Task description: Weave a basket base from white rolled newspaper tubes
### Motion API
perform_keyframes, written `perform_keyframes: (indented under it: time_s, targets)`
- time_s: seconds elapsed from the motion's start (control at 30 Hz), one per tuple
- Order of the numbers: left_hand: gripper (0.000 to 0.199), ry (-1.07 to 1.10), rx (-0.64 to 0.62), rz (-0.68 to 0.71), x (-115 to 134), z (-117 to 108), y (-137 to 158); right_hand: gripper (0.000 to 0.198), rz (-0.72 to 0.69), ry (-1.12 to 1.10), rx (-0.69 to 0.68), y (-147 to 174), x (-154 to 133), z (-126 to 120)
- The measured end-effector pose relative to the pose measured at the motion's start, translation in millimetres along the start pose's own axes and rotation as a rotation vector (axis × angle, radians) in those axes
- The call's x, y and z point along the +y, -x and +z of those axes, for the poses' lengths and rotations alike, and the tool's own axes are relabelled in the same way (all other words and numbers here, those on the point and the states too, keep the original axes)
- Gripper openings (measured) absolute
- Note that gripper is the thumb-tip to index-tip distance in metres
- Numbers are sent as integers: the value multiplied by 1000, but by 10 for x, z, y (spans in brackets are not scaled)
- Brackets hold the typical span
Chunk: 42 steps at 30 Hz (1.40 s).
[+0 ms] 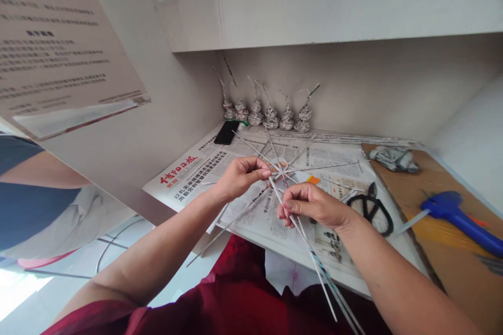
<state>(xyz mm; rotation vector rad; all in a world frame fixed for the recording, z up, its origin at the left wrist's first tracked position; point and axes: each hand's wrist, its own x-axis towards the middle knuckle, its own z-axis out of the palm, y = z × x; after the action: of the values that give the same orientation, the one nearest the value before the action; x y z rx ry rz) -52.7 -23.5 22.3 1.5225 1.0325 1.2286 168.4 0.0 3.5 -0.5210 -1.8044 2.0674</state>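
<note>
Bare forearms angled inward, both hands close together, fingertips pinching thin pale sticks

White tbl w/ newspaper, cardbd on R, woven gourds at bk.

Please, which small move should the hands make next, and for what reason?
Perhaps the right hand could bend the long, thin white paper stick over one of the other thin, pale paper sticks: it holds the white stick partway along, while the left hand pinches close to where the others cross.
</note>
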Motion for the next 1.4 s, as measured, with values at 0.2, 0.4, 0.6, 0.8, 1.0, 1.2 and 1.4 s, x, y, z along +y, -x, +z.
perform_keyframes:
  time_s: [0.2,0.4,0.6,0.8,1.0,1.2,1.4]
  targets:
    - [28,-3,13,27,-41,17,2,27,60,-118,18,16,11,9]
    - [46,79,26,22,-44,-32,2,32,60,-116,28,-3,31,-8]
    - [29,-11,27,-36,-76,-122,25,32,57,-94,51,-6,20,-21]
    - [26,56,9,17,-104,-44,14,33,80,-90,88,-15,33,-15]
    - [29,87,-33,70,-108,30,1,33,122,-61,93,-12,11,-1]
    - [46,-27,22,-60,-140,10,-9,32,120,-30,143,-10,5,-27]
    - [43,-71,31,-108,-77,11,-8,36,126,61,222,-43,15,-4]
